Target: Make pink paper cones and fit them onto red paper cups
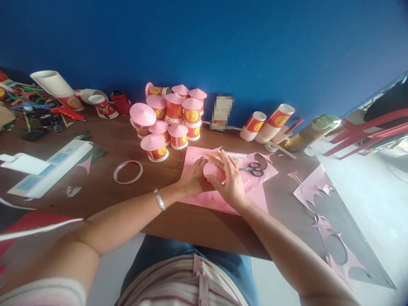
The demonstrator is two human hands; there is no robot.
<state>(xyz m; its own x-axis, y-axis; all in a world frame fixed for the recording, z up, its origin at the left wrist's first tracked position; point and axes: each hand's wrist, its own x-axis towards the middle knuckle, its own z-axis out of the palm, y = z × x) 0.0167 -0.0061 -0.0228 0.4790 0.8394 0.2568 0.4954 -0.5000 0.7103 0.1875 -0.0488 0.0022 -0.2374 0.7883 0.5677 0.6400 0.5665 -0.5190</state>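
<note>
- A white power strip [51, 168] lies at the left of the brown table [165, 221], with a clutter of craft bits behind it.
- A clear tape ring [128, 172] lies flat, near the left forearm but apart from it.
- Behind it stands a cluster of capped paper cups [174, 121], red and gold, each topped with a shallow pink cone. Some are stacked on others.
- The left hand [194, 177] curls around the left side of a pink paper cone [213, 171], fingers closed on its edge.
- The cone sits between both hands, over a pink paper sheet [255, 197] on the table's near edge. Whether a cup is under it is hidden.
- It looks light, thin and easily creased, so it is best pinched gently at the rim or seam, not pressed on the peak.
- The right hand [232, 182] wraps the cone's right side, fingers bent over the top.
- Black-handled scissors [255, 168] lie on the sheet just beyond the right hand.
- Further right lie uncapped cups [269, 121] on their sides, a gold bottle [314, 129] and pink offcuts [314, 189].
</note>
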